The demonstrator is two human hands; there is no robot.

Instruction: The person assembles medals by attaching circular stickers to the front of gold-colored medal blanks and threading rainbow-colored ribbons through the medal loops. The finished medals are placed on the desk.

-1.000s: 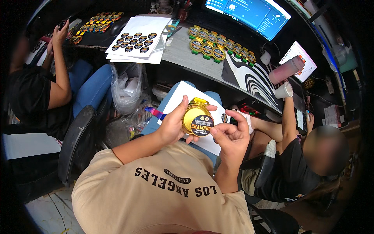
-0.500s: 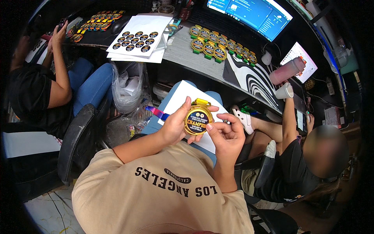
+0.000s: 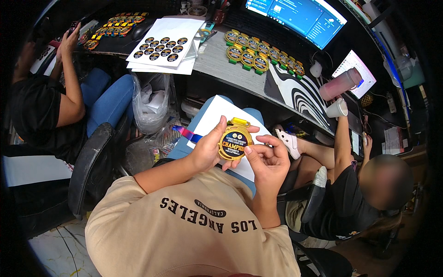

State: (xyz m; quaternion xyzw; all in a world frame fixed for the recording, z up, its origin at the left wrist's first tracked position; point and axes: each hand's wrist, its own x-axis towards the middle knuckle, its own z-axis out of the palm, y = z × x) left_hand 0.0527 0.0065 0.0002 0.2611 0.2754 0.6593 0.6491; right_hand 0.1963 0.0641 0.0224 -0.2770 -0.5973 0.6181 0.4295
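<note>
A round gold medal (image 3: pixel 234 144) with a black printed disc on its face is held above my lap, face up. My left hand (image 3: pixel 210 145) grips its left side, the fingers partly hidden behind it. The thumb of my right hand (image 3: pixel 268 159) presses on the medal's right lower edge, and its other fingers are curled. A yellow ribbon end (image 3: pixel 239 121) is at the medal's top. Left of my left hand, a blue, purple and red ribbon (image 3: pixel 187 134) sticks out. Under both hands, a white sheet (image 3: pixel 205 122) lies across my thighs.
On the desk (image 3: pixel 214 62) stand stacked sheets with round black stickers (image 3: pixel 161 48), rows of gold medals (image 3: pixel 248 58) and a monitor (image 3: pixel 300 18). A plastic bag (image 3: pixel 150 104) hangs below. A co-worker at right reaches to a white cup (image 3: pixel 338 107); another person (image 3: pixel 44 106) sits left.
The medal tips slightly, so the glare on its face has shifted. My hands stay nearly in place around it.
</note>
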